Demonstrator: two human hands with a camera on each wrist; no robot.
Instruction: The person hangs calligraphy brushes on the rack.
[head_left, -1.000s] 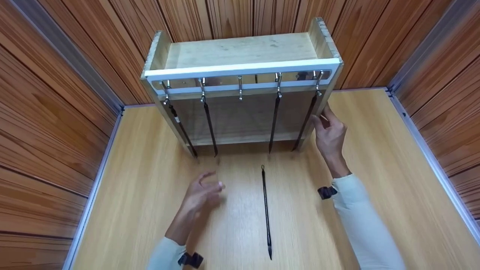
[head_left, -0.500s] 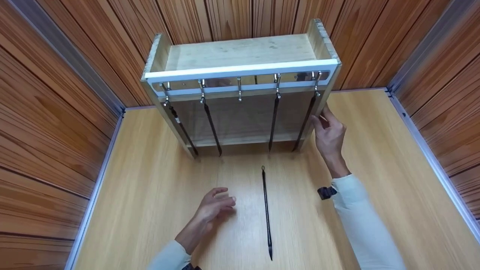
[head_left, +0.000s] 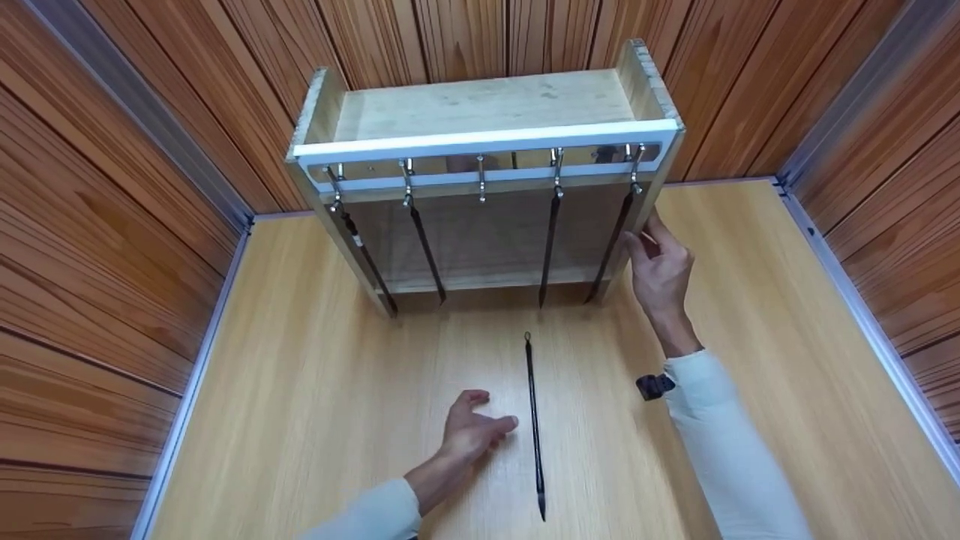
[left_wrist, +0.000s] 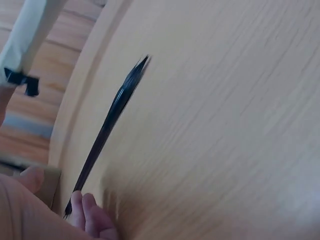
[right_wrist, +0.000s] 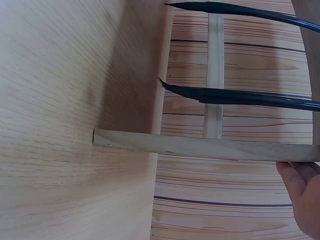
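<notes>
A black writing brush (head_left: 534, 420) with a hanging loop lies on the table, its tip toward the person. Just left of it, my left hand (head_left: 469, 435) hovers with fingers apart, holding nothing. The left wrist view shows the brush (left_wrist: 107, 125) beyond the fingertips (left_wrist: 89, 200). My right hand (head_left: 661, 270) holds the right side post of a wooden rack (head_left: 480, 97), thumb toward the front. In the right wrist view the fingers (right_wrist: 295, 177) meet the post (right_wrist: 200, 146); part of the hand is out of frame.
Several brushes (head_left: 550, 247) hang from metal hooks along the rack's white front rail (head_left: 480, 139). The middle hook (head_left: 481, 180) carries no brush. Wood-patterned walls (head_left: 97, 247) with metal edges enclose the table (head_left: 300, 390) at the back and sides.
My left hand has moved right and toward the person, coming beside the lying brush. The second hanging brush from the left has swung slightly right. My right hand stays on the post.
</notes>
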